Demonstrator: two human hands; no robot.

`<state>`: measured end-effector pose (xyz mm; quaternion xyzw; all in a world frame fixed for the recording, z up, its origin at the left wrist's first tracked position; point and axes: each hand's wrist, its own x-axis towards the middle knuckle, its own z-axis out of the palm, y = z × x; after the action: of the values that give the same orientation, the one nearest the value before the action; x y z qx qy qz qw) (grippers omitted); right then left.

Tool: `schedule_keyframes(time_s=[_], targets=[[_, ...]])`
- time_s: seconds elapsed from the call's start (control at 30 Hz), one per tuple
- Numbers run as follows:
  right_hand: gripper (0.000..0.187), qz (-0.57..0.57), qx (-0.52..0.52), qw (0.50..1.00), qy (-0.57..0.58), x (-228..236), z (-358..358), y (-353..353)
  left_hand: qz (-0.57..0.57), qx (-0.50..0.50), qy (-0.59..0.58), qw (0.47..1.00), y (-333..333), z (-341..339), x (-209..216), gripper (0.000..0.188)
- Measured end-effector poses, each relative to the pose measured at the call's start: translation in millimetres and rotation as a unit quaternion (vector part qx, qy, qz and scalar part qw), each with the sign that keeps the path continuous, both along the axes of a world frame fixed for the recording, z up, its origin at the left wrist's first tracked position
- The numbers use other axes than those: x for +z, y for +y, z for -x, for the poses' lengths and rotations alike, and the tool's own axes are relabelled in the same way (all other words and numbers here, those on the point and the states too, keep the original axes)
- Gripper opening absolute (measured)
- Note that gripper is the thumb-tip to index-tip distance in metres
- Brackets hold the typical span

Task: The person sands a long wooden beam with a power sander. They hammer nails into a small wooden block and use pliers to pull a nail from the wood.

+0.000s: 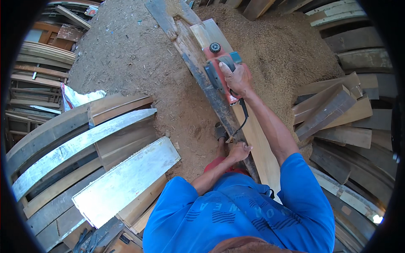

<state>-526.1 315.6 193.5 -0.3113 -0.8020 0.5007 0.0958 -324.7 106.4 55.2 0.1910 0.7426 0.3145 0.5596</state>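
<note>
- The red electric planer is gripped by the right hand, far along the plank.
- The plank's near edge is clasped by the left hand.
- Pale planed wood is seen behind the planer; the stretch ahead looks partly planed.

Daylight on my feed, bright and even, no hard shadows. Strongest glare comes off the pale whitish curved planks at lower left, nearly blown out. The mound of brown sawdust reads clearly, grain visible. Centre is sharp; I see no motion blur. Heavy fisheye: black vignette all round, straight boards bow near the rim, detail softens and darkens there.
</note>
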Motion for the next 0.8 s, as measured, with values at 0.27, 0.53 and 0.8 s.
schedule_keyframes(time_s=[0.27, 0.53, 0.8], targets=[[0.082, 0.006, 0.035, 0.999, -0.038, 12, 58, 11, 0.015, -0.036, 0.066, 0.997, 2, 3, 9, 0.049], [0.068, -0.084, -0.012, 0.995, -0.060, -6, 132, 31, 0.030, -0.090, -0.006, 0.995, 8, 21, 23, 0.056], [0.077, -0.073, 0.011, 0.997, 0.005, 1, 196, 43, -0.004, -0.057, 0.025, 0.998, 1, 9, 12, 0.059]])
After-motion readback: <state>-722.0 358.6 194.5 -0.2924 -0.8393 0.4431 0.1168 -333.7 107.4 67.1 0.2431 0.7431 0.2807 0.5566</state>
